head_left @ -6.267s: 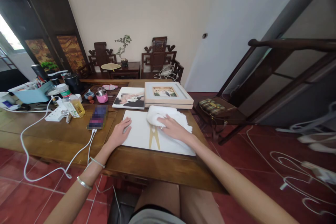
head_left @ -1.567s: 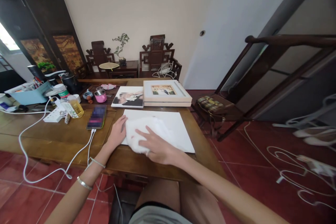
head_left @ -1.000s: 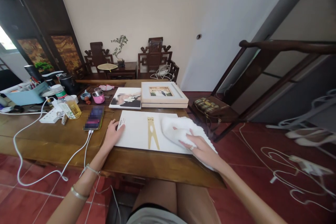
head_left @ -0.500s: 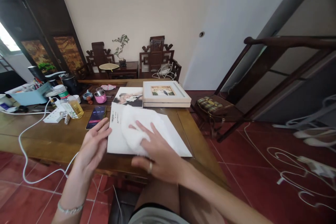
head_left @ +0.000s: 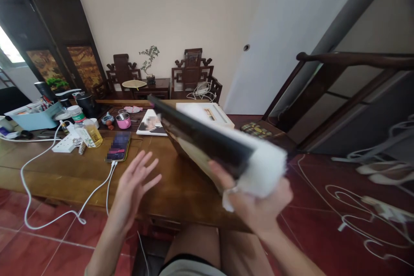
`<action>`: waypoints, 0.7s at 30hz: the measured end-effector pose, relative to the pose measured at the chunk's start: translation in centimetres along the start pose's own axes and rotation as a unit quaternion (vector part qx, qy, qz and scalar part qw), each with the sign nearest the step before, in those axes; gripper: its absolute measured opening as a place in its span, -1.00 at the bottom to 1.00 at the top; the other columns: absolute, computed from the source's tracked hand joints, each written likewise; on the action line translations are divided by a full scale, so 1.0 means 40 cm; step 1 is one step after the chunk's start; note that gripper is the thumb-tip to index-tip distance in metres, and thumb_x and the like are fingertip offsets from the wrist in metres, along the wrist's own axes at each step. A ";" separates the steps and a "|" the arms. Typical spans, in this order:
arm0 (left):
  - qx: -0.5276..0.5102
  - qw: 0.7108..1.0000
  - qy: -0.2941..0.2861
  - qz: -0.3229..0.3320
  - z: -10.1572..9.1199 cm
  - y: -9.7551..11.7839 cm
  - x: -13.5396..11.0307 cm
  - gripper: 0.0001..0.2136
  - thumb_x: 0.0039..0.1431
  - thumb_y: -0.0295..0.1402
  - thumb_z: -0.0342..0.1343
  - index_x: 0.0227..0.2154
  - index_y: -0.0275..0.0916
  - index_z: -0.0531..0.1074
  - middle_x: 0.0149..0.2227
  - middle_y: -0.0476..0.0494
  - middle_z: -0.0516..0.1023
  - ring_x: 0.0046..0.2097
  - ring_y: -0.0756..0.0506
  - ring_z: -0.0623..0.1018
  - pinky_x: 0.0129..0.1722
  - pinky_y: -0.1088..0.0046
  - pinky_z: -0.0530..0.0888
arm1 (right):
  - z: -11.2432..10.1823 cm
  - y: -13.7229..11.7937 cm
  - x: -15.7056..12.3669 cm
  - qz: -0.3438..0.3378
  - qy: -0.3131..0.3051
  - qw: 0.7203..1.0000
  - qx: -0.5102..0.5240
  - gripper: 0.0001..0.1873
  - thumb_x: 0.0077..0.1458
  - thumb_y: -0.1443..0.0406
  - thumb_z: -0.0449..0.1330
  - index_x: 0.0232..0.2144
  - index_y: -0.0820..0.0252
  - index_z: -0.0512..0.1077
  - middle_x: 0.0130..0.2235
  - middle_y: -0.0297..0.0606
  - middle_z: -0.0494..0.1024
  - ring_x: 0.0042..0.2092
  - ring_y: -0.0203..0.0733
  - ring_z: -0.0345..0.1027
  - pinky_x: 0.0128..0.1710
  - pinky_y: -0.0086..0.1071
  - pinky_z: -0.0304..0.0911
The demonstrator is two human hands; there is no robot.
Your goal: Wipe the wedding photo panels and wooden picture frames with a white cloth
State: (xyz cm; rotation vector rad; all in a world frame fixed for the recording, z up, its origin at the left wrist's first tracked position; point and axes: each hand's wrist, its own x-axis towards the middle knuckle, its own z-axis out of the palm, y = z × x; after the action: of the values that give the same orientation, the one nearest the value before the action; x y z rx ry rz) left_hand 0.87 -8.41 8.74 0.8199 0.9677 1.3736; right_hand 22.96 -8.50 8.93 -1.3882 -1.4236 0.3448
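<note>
My right hand (head_left: 261, 207) grips the near right end of a dark-edged picture frame (head_left: 200, 136), with a white cloth (head_left: 267, 166) bunched between hand and frame. The frame is tilted up on edge above the table and blurred by motion; its pale back faces away. My left hand (head_left: 137, 185) is open, fingers spread, to the left of the frame and apart from it. A phone (head_left: 119, 145) with cables plugged in lies beyond that hand. Behind the frame is a photo print (head_left: 150, 126), partly covered.
White boxed frames (head_left: 223, 114) sit at the table's back right. A power strip (head_left: 66, 143), bottle (head_left: 92, 133), pink cup (head_left: 123, 120) and blue bin (head_left: 39, 116) stand on the left. A white cable (head_left: 27, 194) hangs over the front edge. A wooden chair (head_left: 291, 95) stands right.
The frame, lying flat with its white back up, has been lifted and tilted by my right hand, which moved right with the cloth. My left hand has come away from its edge, fingers spread.
</note>
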 end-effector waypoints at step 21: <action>-0.108 0.985 0.086 -0.103 -0.074 -0.174 -0.110 -0.39 -0.26 -0.48 0.30 -0.04 -0.17 0.29 -0.48 0.00 0.54 -0.61 -0.07 0.52 -0.70 0.45 0.52 | -0.028 0.190 0.158 0.215 0.008 0.958 0.191 -0.63 -0.17 0.12 0.23 -0.27 0.12 0.35 -0.29 -0.19 0.57 -0.29 0.05 0.47 -0.30 -0.13 0.40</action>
State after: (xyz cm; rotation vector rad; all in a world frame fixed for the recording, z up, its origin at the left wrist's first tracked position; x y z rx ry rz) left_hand 1.20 -13.39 1.54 0.4311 0.9864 1.3567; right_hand 29.52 -1.50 6.31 -1.3591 -0.9632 0.8409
